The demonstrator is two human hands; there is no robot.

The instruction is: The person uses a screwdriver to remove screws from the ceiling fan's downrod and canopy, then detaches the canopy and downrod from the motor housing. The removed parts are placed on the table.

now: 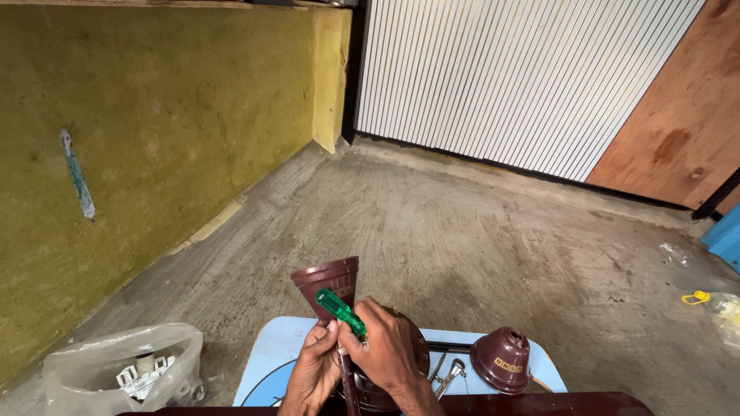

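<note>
Right hand [389,350] at six o'clock of the view, fingers curled around a green-handled screwdriver [340,311], handle slanting up toward eleven o'clock. Left hand [314,368] just beside it at nine o'clock, fingertips pinched against the lower part of the same screwdriver; shaft and tip hidden behind the fingers. Beneath both hands, a round brown fan motor [416,347], mostly covered by them. Brown fan blade [330,279] rising at twelve o'clock from the hands, its squared end tilted up. All resting on a light blue table [270,362]. At three o'clock of the motor, a brown bell-shaped cover [501,360], upright; between them, metal pliers [447,377]. At nine o'clock, on the concrete floor [462,231], a clear plastic bag [116,370] of white parts.
</note>
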